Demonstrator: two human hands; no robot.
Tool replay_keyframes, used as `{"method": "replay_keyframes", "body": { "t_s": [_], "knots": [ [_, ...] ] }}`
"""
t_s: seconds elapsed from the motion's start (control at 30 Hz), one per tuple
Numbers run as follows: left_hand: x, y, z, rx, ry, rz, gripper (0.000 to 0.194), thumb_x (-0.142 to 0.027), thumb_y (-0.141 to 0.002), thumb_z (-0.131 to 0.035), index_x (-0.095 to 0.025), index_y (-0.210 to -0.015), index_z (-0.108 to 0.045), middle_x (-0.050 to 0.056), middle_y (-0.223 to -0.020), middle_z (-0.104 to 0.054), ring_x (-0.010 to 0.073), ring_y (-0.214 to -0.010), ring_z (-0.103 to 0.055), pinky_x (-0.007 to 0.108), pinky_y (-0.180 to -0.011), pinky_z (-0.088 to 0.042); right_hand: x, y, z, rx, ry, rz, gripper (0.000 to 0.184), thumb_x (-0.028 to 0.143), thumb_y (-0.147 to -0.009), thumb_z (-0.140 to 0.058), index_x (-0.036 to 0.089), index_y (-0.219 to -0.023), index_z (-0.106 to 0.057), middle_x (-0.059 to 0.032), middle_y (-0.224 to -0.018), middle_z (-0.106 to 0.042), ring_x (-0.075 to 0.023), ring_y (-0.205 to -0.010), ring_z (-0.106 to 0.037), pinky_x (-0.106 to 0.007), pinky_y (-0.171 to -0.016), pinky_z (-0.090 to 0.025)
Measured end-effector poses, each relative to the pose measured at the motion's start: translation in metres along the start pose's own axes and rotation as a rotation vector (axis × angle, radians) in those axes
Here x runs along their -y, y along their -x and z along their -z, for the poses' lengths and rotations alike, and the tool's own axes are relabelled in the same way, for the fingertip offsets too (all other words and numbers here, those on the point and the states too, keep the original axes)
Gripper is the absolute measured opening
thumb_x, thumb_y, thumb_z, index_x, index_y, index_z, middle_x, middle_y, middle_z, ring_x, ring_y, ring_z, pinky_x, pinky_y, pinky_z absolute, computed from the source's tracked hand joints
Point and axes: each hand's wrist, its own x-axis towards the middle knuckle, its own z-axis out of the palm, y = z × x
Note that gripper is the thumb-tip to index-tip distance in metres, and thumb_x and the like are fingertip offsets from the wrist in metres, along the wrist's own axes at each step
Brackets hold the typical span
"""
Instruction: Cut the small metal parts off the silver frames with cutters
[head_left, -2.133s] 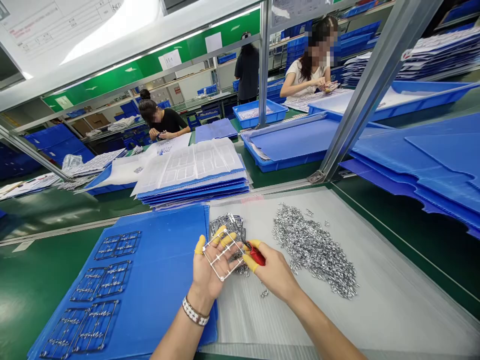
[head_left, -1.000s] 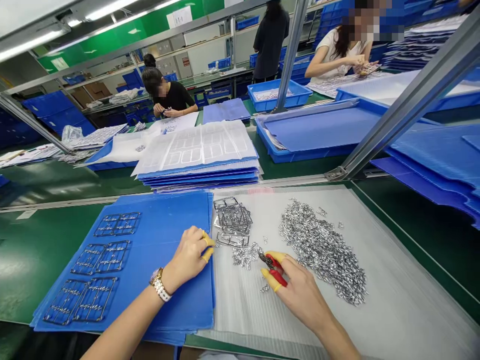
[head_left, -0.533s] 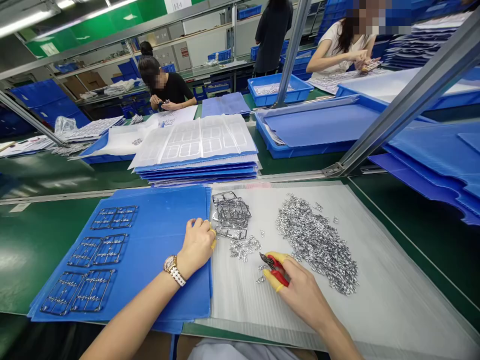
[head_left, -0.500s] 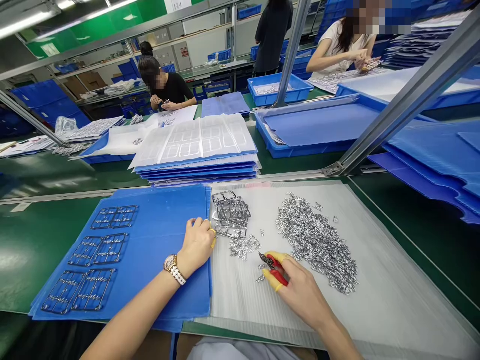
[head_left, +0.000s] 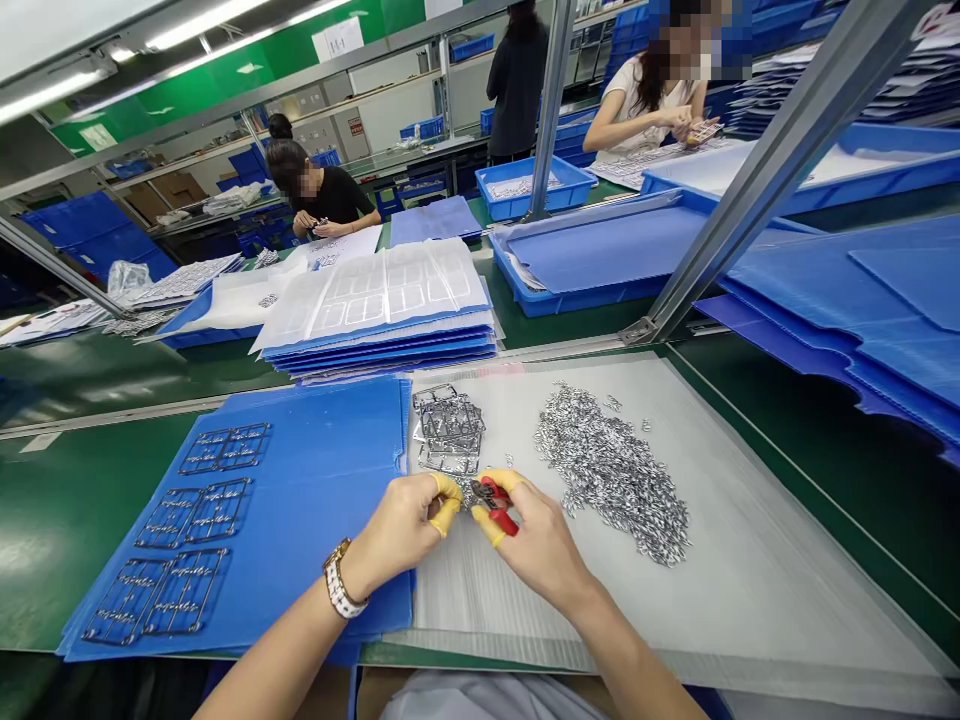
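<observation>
Head view, looking down on the near edge of a green counter (head_left: 75,540). The left hand (head_left: 397,535) and the right hand (head_left: 536,540) nearly meet over a ribbed white plastic sheet (head_left: 547,625), and yellow finger cots (head_left: 447,503) cover some fingertips. The right hand's grip is closed around red-handled side cutters (head_left: 496,506), their tips pointing left toward the other hand. The left hand's grip is pinched, thumb and fingers together just beside those tips. It may hold a small metal scrap, but the fingers hide it, so I cannot tell.

A stack of metal frames (head_left: 448,432) lies on the sheet just beyond the hands, with a heap of small silvery parts (head_left: 607,470) to its right. Left of the sheet is a blue corrugated board (head_left: 322,440) carrying flat metal frames (head_left: 184,595) in rows, and a wristwatch (head_left: 340,582) circles the left wrist. Past the far edge of the counter stand white formed trays (head_left: 379,300) on blue sheets, and a blue tray (head_left: 525,185); beyond them, a seated co-worker (head_left: 322,195) works with both hands.
</observation>
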Motion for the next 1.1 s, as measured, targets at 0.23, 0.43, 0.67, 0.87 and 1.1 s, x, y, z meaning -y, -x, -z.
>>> {"method": "replay_keyframes", "body": {
  "t_s": [0.23, 0.43, 0.67, 0.87, 1.1],
  "knots": [
    [-0.009, -0.018, 0.004, -0.086, 0.126, -0.038, 0.016, -0.01, -0.08, -0.053, -0.019, -0.088, -0.064, 0.0, -0.074, -0.059, 0.0113, -0.066, -0.049, 0.023, -0.062, -0.041, -0.006, -0.013, -0.007, 0.018, -0.078, -0.06, 0.022, 0.024, -0.079, -0.054, 0.023, -0.101, -0.058, -0.0026, -0.09, -0.067, -0.0163, -0.074, -0.063, -0.029, -0.067, -0.052],
    [-0.014, -0.038, -0.003, -0.102, 0.164, -0.086, 0.014, -0.013, -0.082, -0.055, -0.019, -0.088, -0.066, 0.002, -0.078, -0.062, 0.012, -0.067, -0.051, 0.025, -0.063, -0.043, -0.012, -0.023, 0.006, -0.028, -0.083, -0.127, 0.025, 0.028, -0.077, -0.057, 0.022, -0.101, -0.058, -0.0023, -0.086, -0.065, -0.0162, -0.072, -0.061, -0.031, -0.07, -0.052],
    [-0.001, -0.043, -0.029, -0.247, 0.65, 0.164, 0.023, -0.029, -0.077, -0.066, -0.017, -0.097, -0.063, 0.005, -0.083, -0.065, 0.0132, -0.071, -0.057, 0.027, -0.067, -0.049, -0.013, -0.02, -0.006, -0.11, -0.348, -0.236, 0.031, 0.034, -0.077, -0.061, 0.023, -0.105, -0.054, -0.0012, -0.086, -0.063, -0.0149, -0.073, -0.06, -0.03, -0.072, -0.053],
    [0.009, -0.042, -0.035, -0.255, 0.671, 0.221, 0.021, -0.037, -0.076, -0.068, -0.016, -0.076, -0.063, 0.003, -0.073, -0.062, 0.0125, -0.065, -0.055, 0.026, -0.062, -0.048, -0.015, -0.023, -0.014, -0.124, -0.475, -0.287, 0.037, 0.039, -0.075, -0.066, 0.023, -0.106, -0.054, -0.0005, -0.083, -0.062, -0.0145, -0.071, -0.059, -0.029, -0.067, -0.053],
    [0.013, -0.043, -0.038, -0.269, 0.557, 0.166, 0.012, -0.029, -0.075, -0.068, -0.017, -0.076, -0.065, 0.003, -0.08, -0.062, 0.0135, -0.071, -0.055, 0.027, -0.069, -0.048, -0.023, -0.025, -0.014, -0.061, -0.462, -0.336, 0.044, 0.038, -0.073, -0.067, 0.021, -0.111, -0.054, -0.0006, -0.084, -0.062, -0.0154, -0.074, -0.061, -0.031, -0.072, -0.052]
  ]
}}
